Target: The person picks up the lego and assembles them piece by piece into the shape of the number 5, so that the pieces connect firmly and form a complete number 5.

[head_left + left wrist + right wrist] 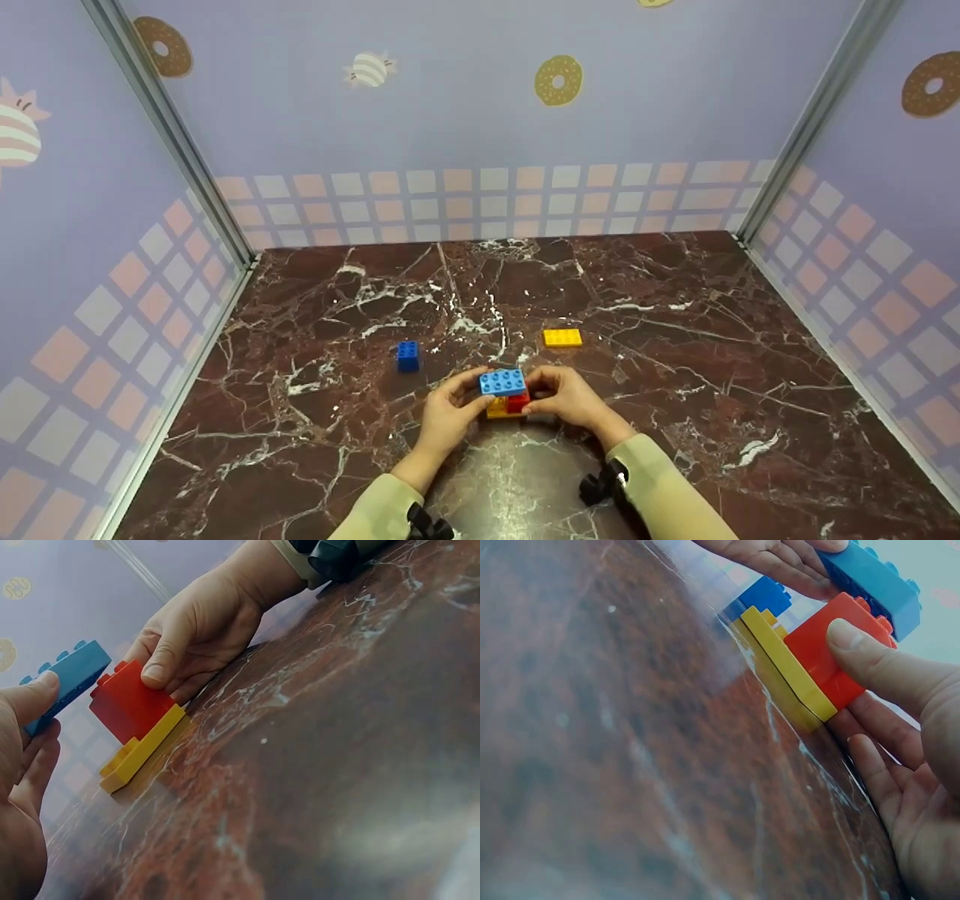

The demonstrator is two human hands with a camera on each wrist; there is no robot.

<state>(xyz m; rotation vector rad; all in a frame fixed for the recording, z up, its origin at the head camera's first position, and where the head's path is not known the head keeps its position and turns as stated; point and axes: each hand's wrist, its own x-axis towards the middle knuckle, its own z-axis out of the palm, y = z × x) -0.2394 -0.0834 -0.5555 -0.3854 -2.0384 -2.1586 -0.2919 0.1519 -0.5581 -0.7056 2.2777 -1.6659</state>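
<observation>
My left hand (448,411) pinches a light blue toy brick (502,382) between thumb and fingers, holding it slightly tilted above a red brick (129,699). That red brick stands on one end of a flat yellow brick (142,752), whose other end shows bare studs. The yellow brick lies on the tabletop. From the other side, my right hand (568,397) grips the red brick, with the thumb (855,649) on its near face and the fingers behind, partly hidden. In the right wrist view the light blue brick (877,592) is close over the red brick's studs.
A dark blue brick (408,356) stands on the dark red marbled tabletop (337,465), left of and beyond my left hand. Another flat yellow brick (562,338) lies beyond my right hand. Patterned walls (480,135) enclose the table at the back and both sides.
</observation>
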